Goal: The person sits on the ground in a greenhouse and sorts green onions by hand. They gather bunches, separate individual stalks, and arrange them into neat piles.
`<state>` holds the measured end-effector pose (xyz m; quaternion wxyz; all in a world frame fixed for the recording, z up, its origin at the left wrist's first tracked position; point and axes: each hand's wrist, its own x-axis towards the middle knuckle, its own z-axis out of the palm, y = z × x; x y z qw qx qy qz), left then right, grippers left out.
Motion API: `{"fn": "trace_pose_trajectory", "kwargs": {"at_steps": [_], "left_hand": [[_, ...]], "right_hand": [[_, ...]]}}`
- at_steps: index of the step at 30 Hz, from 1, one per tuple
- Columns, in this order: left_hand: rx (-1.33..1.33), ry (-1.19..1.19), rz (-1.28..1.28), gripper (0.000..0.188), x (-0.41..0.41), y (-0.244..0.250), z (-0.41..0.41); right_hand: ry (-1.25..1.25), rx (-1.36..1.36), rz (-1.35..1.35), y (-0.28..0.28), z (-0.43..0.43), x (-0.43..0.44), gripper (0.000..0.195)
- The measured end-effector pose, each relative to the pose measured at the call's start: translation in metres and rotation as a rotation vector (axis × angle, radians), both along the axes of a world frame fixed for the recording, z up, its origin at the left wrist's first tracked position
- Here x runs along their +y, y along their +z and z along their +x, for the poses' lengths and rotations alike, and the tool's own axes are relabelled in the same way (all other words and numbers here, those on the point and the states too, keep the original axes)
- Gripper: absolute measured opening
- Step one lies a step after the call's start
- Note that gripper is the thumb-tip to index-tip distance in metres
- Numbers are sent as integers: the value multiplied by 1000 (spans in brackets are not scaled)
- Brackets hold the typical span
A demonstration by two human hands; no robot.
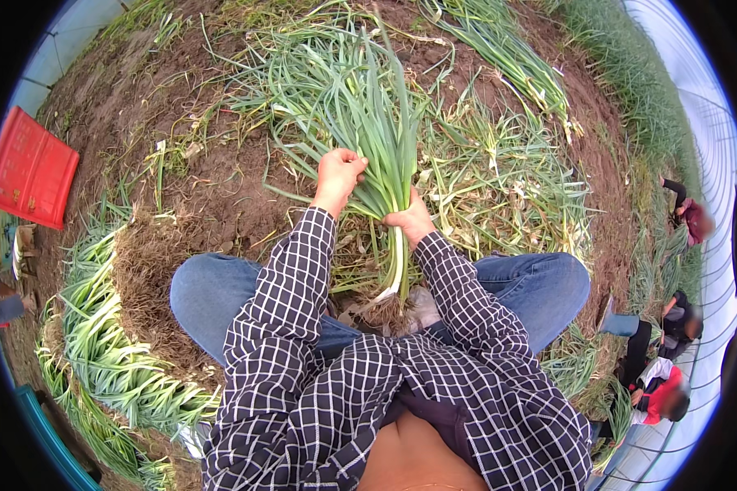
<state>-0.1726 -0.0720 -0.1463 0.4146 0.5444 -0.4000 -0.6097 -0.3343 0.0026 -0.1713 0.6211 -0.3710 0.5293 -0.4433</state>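
My right hand (411, 218) is wrapped around the lower stalks of a bunch of green onions (398, 261). The bunch stands nearly upright between my bent knees, its pale stems and brown roots (390, 313) near my shoes and its long leaves fanned out away from me. At the left side of the leaves is my left hand (336, 178), thumb and fingers drawn together against them; whether a leaf is pinched there is unclear. Loose onion leaves (319, 80) lie on the soil beyond the bunch.
Stacked green onions (110, 325) lie at my left, roots inward. A red plastic crate (34, 169) stands farther left, a teal crate (55, 442) at lower left. More onions (510, 61) lie ahead right; stripped leaves (503, 184) cover ground. Other people (657, 393) work at far right.
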Motion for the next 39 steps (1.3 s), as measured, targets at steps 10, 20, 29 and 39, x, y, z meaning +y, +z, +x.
{"fn": "trace_pose_trajectory", "kwargs": {"at_steps": [10, 20, 29, 39], "left_hand": [[-786, 225, -498, 8, -3, 9, 10], [369, 947, -133, 12, -42, 27, 94], [-74, -66, -157, 14, -9, 6, 36], [-36, -627, -15, 29, 2, -31, 14]], "right_hand": [[3, -166, 152, 33, -1, -2, 72], [-102, -283, 114, 18, -40, -10, 61], [-172, -302, 133, 19, -41, -19, 57], [-151, -226, 113, 22, -45, -23, 62]]}}
